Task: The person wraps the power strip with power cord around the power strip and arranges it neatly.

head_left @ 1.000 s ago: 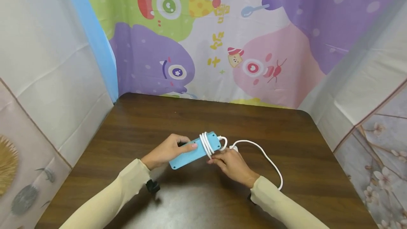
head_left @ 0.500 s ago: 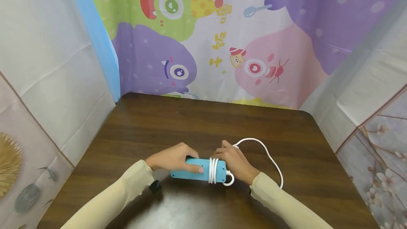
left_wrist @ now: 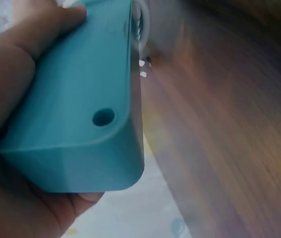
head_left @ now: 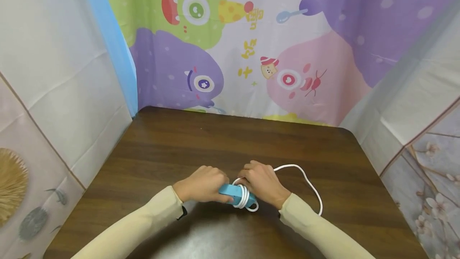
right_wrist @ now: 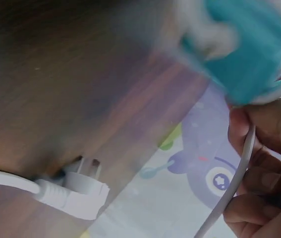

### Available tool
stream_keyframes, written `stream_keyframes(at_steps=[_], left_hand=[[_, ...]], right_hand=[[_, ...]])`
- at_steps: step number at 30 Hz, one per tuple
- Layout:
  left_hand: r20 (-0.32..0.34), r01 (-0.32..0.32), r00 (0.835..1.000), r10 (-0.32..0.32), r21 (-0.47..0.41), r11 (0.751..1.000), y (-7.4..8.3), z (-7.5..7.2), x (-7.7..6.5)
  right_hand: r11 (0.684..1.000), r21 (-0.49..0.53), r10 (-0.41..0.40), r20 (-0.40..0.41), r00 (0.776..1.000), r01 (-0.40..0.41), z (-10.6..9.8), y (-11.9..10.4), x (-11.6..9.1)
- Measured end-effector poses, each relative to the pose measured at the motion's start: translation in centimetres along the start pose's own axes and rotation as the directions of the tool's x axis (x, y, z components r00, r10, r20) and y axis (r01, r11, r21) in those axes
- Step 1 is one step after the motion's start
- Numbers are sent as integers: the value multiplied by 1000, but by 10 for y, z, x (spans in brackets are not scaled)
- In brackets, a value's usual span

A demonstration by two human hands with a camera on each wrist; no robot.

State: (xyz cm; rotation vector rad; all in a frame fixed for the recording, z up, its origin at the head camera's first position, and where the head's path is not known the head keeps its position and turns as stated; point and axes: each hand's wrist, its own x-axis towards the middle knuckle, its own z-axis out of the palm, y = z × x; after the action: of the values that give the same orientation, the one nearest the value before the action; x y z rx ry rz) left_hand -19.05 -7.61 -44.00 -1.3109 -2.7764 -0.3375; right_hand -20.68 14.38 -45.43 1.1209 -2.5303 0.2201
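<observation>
My left hand [head_left: 205, 183] grips a blue power strip [head_left: 227, 190] by its left end, fingers over the far side and thumb in front. White cord [head_left: 244, 197] is wound several times round the strip's right part, with a small loop at that end. In the left wrist view the strip's plain face [left_wrist: 81, 84] shows a round hole near one corner. My right hand [head_left: 264, 183], just right of the strip, holds the loose run of cord [right_wrist: 235, 181] in its curled fingers. A white plug [right_wrist: 83, 196] with metal prongs appears in the right wrist view.
The dark wooden table [head_left: 201, 143] lies beneath both hands. Loose cord [head_left: 309, 181] arcs over its right side toward the right sleeve. A cartoon-print curtain [head_left: 244, 51] hangs along the back edge, with pale cloth walls [head_left: 54, 51] at the sides.
The power strip has come down from its raised slant and turned, hiding much of its broad face. My right hand has passed from below the strip to its far right side, holding the cord.
</observation>
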Motion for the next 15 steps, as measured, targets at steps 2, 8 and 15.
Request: stream_keyframes(at_steps=[2,8,15], left_hand=[[-21,27,999,-26,34,999,2,2,0],[-81,67,995,-58,116,991,4,6,1],[-169,81,985,-45,209,975,4,8,2]], right_hand=[[1000,-11,22,5,1000,-22,-2,-2,1],[997,-48,61,9,998,-61,-7,-6,1],[996,-45,79,-20,997,-80,-15,-10,2]])
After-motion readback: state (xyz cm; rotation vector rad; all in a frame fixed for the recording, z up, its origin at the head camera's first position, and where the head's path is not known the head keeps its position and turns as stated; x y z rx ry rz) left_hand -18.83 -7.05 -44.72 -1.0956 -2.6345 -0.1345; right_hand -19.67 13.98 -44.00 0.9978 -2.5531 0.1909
